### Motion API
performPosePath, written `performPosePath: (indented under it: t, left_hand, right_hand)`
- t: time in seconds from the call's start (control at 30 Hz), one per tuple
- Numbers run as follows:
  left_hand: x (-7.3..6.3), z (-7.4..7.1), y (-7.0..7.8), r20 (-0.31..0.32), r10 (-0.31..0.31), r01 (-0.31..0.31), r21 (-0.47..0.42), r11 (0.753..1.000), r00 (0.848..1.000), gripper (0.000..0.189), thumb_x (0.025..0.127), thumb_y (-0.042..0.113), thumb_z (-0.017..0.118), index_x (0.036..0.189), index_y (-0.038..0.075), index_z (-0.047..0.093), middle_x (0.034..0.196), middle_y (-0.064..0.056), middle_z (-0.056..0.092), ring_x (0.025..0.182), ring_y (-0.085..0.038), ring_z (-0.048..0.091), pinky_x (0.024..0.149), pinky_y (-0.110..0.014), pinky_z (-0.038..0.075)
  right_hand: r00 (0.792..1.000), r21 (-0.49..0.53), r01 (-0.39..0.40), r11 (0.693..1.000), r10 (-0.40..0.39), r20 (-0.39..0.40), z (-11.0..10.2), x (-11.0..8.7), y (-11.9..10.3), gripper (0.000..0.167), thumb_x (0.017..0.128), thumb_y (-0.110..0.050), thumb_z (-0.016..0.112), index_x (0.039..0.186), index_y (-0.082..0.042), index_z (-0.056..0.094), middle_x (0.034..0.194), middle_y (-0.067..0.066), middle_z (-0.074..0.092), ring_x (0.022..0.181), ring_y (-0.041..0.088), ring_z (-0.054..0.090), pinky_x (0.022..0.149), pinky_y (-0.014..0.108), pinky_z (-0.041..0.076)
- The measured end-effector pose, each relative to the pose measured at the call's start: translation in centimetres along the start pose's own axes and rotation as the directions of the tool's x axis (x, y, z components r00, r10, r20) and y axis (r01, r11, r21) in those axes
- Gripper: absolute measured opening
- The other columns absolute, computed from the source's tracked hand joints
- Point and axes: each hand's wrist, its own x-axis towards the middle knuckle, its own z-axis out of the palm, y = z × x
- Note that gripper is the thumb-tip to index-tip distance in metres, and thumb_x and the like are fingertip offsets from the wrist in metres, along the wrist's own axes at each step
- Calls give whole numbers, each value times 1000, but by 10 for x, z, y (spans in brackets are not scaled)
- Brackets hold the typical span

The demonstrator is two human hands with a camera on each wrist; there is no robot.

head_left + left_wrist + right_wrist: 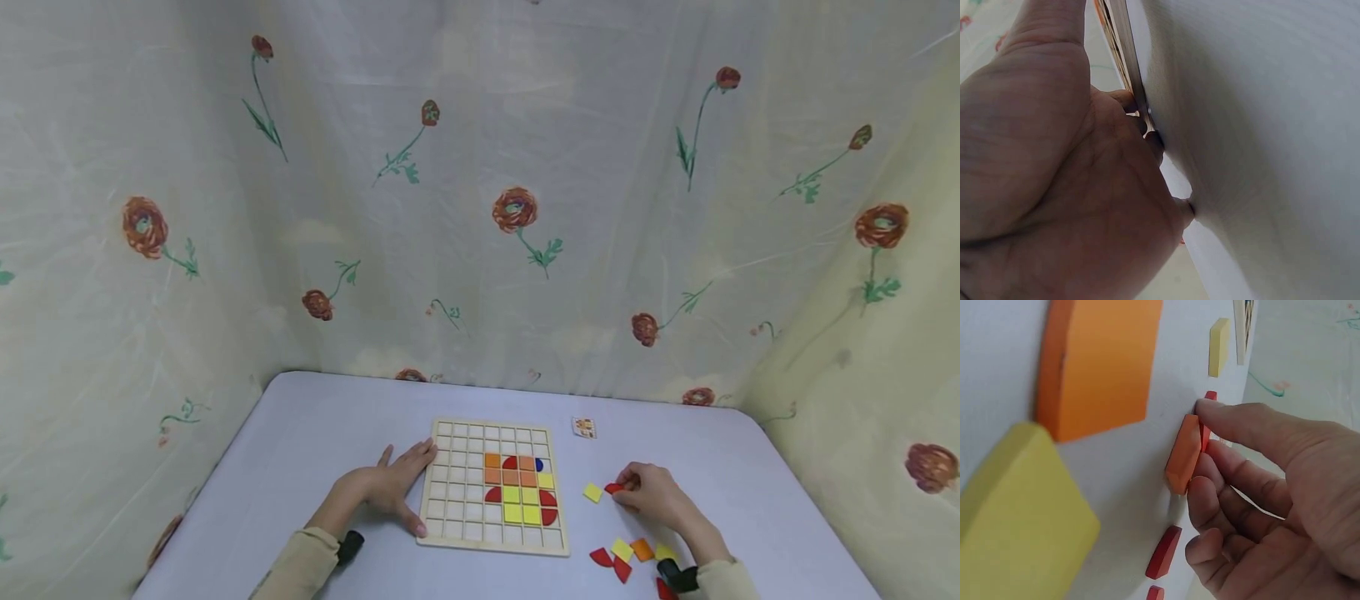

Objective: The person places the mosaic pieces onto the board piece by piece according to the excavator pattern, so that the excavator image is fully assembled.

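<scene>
My left hand (386, 485) lies along the left edge of the wooden grid board (453, 531), fingers spread and thumb at the near left corner. In the left wrist view, the palm (1104, 187) and fingertips sit against the board's side. Right of the board, my right hand (654, 497) pinches a red quarter-circle tile (613, 487) between thumb and fingers. An orange tile (1184, 456) shows right at those fingers in the right wrist view; whether it is also held, I cannot tell. Orange, yellow, red and blue tiles fill several cells on the board's right side.
A yellow square tile (592, 492) lies between board and right hand. Nearer me are loose red (602, 557), yellow (622, 549) and orange (642, 549) tiles, some partly under the right wrist. A small patterned card (583, 427) lies beyond the board's right side. Flowered curtain (465, 208) surrounds the table.
</scene>
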Motion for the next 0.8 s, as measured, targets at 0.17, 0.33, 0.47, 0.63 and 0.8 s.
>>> performPosePath:
  t: [0.17,0.33,0.47,0.63,0.8]
  left_hand:
    - [-2,-1,1,0,2,-2,-4,1000,1000,127,62,60,82,156,10,11,164,-7,3,152,-25,2,118,-60,-2]
    - [-4,-3,3,0,14,-14,-11,1000,1000,127,63,59,82,155,9,11,164,-9,3,152,-27,2,118,-60,-1]
    - [-4,-3,2,0,17,-17,-8,1000,1000,127,63,59,82,155,9,11,164,-9,3,151,-27,2,118,-61,-2]
    - [-2,-2,-1,4,19,-19,-4,1000,1000,127,63,60,81,156,9,10,164,-8,2,152,-26,1,118,-60,-3]
    - [-2,-3,0,11,21,-21,-4,1000,1000,128,62,60,81,155,9,10,164,-9,2,151,-27,1,118,-61,-2]
  right_hand:
    - [999,-5,34,999,-34,-8,-1,4,0,15,81,-6,73,94,-5,67,86,2,59,76,15,51,64,27,46]
    - [1000,-8,29,1000,-29,-4,2,7,1,17,80,-8,74,95,-5,66,84,3,59,74,16,50,62,27,46]
    - [1000,17,14,1000,-14,-28,7,5,-4,20,81,-12,76,96,-5,66,80,2,60,69,15,51,58,24,46]
    - [996,41,72,997,-70,-52,15,0,-24,19,80,-14,77,95,-9,69,79,-1,61,71,13,50,59,20,45]
    - [988,66,150,986,-148,-31,19,-2,-45,17,80,-11,76,95,-11,70,86,-4,63,76,12,51,62,20,45]
